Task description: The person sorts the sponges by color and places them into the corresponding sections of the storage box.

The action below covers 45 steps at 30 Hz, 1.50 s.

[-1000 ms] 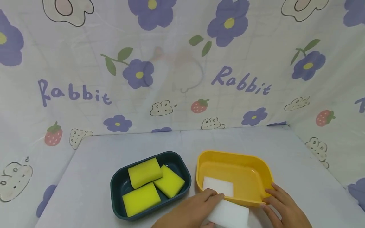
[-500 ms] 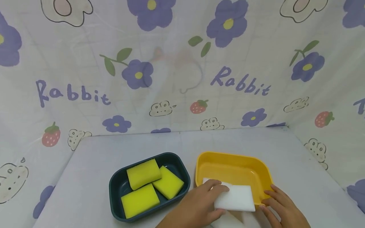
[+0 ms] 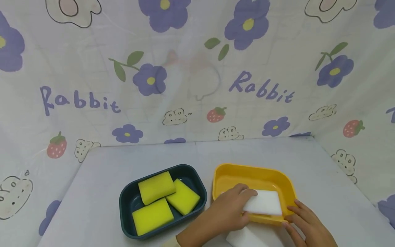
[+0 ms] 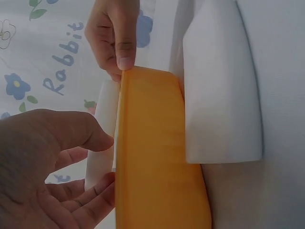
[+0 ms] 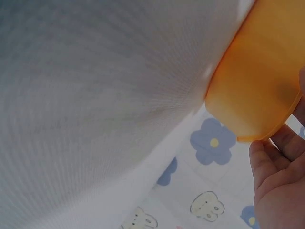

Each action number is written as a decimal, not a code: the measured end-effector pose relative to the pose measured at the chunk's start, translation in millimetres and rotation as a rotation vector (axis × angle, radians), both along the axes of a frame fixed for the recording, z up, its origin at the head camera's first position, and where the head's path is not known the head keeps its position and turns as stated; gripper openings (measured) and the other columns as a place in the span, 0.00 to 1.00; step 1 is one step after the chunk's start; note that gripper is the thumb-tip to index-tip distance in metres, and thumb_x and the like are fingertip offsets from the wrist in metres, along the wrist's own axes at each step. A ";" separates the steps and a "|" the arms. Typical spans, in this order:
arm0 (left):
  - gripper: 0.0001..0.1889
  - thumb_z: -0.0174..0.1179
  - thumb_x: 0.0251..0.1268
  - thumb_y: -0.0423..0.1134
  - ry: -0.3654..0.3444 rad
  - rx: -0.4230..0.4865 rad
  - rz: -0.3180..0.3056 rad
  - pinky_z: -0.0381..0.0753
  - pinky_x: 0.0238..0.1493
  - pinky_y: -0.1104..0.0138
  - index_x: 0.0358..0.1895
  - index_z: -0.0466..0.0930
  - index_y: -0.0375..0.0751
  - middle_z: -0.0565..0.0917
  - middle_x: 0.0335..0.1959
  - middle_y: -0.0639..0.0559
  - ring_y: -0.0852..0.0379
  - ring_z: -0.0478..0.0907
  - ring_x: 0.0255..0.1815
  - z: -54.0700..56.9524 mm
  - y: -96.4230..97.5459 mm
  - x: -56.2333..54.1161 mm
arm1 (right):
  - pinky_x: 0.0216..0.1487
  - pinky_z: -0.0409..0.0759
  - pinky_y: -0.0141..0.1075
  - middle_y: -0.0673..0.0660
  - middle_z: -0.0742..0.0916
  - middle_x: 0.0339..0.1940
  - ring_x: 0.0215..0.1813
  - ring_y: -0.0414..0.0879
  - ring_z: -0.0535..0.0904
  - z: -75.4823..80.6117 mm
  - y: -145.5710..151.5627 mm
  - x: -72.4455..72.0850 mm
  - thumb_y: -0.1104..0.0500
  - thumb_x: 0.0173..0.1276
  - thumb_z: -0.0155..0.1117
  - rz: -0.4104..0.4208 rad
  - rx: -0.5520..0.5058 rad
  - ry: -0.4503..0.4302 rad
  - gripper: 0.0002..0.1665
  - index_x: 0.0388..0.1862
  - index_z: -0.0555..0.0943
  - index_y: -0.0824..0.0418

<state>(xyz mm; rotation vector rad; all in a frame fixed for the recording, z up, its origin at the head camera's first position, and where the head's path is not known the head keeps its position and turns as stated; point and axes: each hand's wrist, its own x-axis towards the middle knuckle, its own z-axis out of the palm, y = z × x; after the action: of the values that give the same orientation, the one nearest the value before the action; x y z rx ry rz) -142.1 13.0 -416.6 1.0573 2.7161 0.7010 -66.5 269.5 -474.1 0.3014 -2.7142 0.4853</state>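
Observation:
My left hand [image 3: 229, 207] reaches over the near rim of a yellow plastic tray [image 3: 253, 170] and grips a white sponge [image 3: 264, 202] low inside it, thumb on the near side. In the left wrist view this sponge [image 4: 101, 136] shows behind the tray wall [image 4: 152, 143]. With thumb and fingertips, my right hand [image 3: 308, 224] pinches the tray's near right corner; the right wrist view shows those fingers [image 5: 264, 162] at the rim. Another white sponge [image 3: 247, 238] lies on the table in front of the tray, partly below the left hand.
Left of the yellow tray stands a dark green tray [image 3: 124, 212] with three yellow sponges [image 3: 152, 216] in it. The white table [image 3: 102, 171] ends at a patterned cloth [image 3: 191, 103] at the back and sides.
My left hand has lifted the white sponge from in front of the yellow tray, over its near rim and into it. That hand now covers the sponge lying inside. The right hand stays at the corner.

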 end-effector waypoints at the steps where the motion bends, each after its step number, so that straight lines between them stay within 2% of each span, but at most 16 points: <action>1: 0.29 0.67 0.62 0.41 -0.004 -0.007 0.005 0.75 0.60 0.69 0.68 0.72 0.57 0.72 0.67 0.59 0.65 0.74 0.54 -0.8 2.7 -1.8 | 0.51 0.79 0.59 0.53 0.84 0.54 0.63 0.59 0.73 0.1 -0.1 -0.1 0.49 0.63 0.76 0.003 -0.006 -0.003 0.09 0.34 0.83 0.47; 7: 0.31 0.68 0.61 0.41 -0.025 0.002 0.023 0.76 0.57 0.70 0.69 0.72 0.56 0.73 0.65 0.58 0.66 0.74 0.53 -6.2 12.9 -10.9 | 0.50 0.79 0.59 0.53 0.84 0.53 0.63 0.59 0.74 0.0 -0.1 0.0 0.50 0.63 0.76 0.014 -0.008 0.012 0.09 0.33 0.82 0.47; 11: 0.32 0.70 0.59 0.40 -0.090 0.013 0.038 0.76 0.56 0.71 0.68 0.72 0.57 0.73 0.64 0.58 0.66 0.73 0.50 -7.6 21.8 -17.0 | 0.50 0.79 0.59 0.53 0.85 0.53 0.63 0.59 0.74 -0.6 0.3 0.6 0.50 0.62 0.77 0.013 -0.008 0.026 0.09 0.33 0.82 0.47; 14: 0.32 0.71 0.58 0.42 -0.112 -0.010 0.044 0.76 0.55 0.71 0.67 0.73 0.57 0.74 0.63 0.58 0.66 0.74 0.48 -8.1 29.3 -19.9 | 0.49 0.80 0.59 0.53 0.85 0.53 0.63 0.58 0.74 -1.3 0.7 0.8 0.50 0.61 0.77 0.015 -0.009 0.033 0.09 0.34 0.83 0.47; 20: 0.27 0.69 0.63 0.50 -0.035 -0.114 0.009 0.76 0.54 0.73 0.66 0.75 0.57 0.77 0.59 0.59 0.67 0.75 0.51 -6.9 41.9 -23.0 | 0.49 0.80 0.59 0.53 0.85 0.54 0.63 0.59 0.74 -0.9 1.5 0.5 0.50 0.61 0.77 0.018 0.001 0.032 0.09 0.34 0.83 0.47; 25: 0.24 0.68 0.64 0.53 0.014 -0.137 -0.011 0.75 0.47 0.75 0.62 0.79 0.58 0.78 0.54 0.61 0.68 0.76 0.48 -7.9 49.1 -25.4 | 0.51 0.79 0.58 0.50 0.84 0.54 0.64 0.57 0.73 0.3 1.0 0.7 0.49 0.62 0.76 0.011 0.001 0.021 0.09 0.34 0.83 0.46; 29: 0.23 0.68 0.63 0.54 0.016 -0.132 -0.009 0.75 0.45 0.76 0.61 0.79 0.57 0.78 0.52 0.61 0.68 0.76 0.46 -12.7 54.1 -28.1 | 0.52 0.79 0.57 0.49 0.84 0.54 0.64 0.56 0.73 0.7 1.4 0.2 0.49 0.62 0.77 0.017 0.008 0.019 0.09 0.35 0.83 0.46; 34: 0.21 0.69 0.62 0.57 -0.021 -0.134 0.012 0.75 0.42 0.75 0.56 0.79 0.59 0.77 0.49 0.62 0.67 0.75 0.41 -19.9 59.5 -32.3 | 0.52 0.78 0.56 0.49 0.84 0.53 0.64 0.55 0.73 0.3 3.1 -0.9 0.49 0.62 0.76 0.025 0.023 0.015 0.09 0.35 0.83 0.46; 36: 0.21 0.71 0.60 0.57 -0.038 -0.132 0.019 0.75 0.40 0.75 0.53 0.79 0.59 0.77 0.47 0.62 0.67 0.74 0.38 -22.2 60.4 -33.1 | 0.52 0.78 0.53 0.48 0.85 0.53 0.65 0.54 0.73 -0.7 4.1 -1.4 0.49 0.62 0.77 0.032 0.027 0.022 0.09 0.35 0.83 0.45; 38: 0.20 0.72 0.58 0.57 -0.051 -0.131 0.029 0.74 0.39 0.76 0.50 0.79 0.59 0.76 0.44 0.62 0.67 0.73 0.37 -23.7 60.1 -33.6 | 0.61 0.75 0.39 0.47 0.85 0.52 0.65 0.52 0.73 -2.4 5.2 -2.1 0.49 0.61 0.77 0.040 0.027 0.035 0.09 0.35 0.83 0.45; 41: 0.20 0.75 0.55 0.57 -0.053 -0.131 0.024 0.74 0.41 0.76 0.48 0.80 0.59 0.76 0.42 0.64 0.69 0.72 0.38 -25.3 58.7 -34.9 | 0.67 0.57 0.18 0.48 0.85 0.51 0.65 0.51 0.73 -5.0 6.6 -2.8 0.51 0.60 0.78 0.059 0.008 0.056 0.09 0.35 0.84 0.46; 43: 0.19 0.75 0.54 0.57 -0.045 -0.136 0.009 0.74 0.42 0.77 0.46 0.82 0.59 0.77 0.41 0.65 0.69 0.73 0.40 -25.3 57.6 -36.3 | 0.62 0.42 0.10 0.47 0.85 0.51 0.65 0.50 0.73 -6.1 6.7 -3.2 0.52 0.60 0.78 0.063 0.006 0.068 0.09 0.34 0.84 0.46; 45: 0.18 0.76 0.54 0.56 -0.039 -0.142 -0.012 0.73 0.45 0.77 0.45 0.84 0.59 0.79 0.41 0.66 0.70 0.73 0.42 -24.8 56.9 -38.0 | 0.63 0.41 0.10 0.47 0.85 0.51 0.65 0.50 0.72 -6.5 6.5 -3.3 0.51 0.60 0.78 0.061 0.009 0.072 0.10 0.34 0.83 0.46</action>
<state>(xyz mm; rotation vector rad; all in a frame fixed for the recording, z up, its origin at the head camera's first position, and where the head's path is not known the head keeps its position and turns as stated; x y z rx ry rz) -180.1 69.9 -441.4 1.0147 2.6784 0.5131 -69.8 276.0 -480.6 0.3973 -2.6445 0.4708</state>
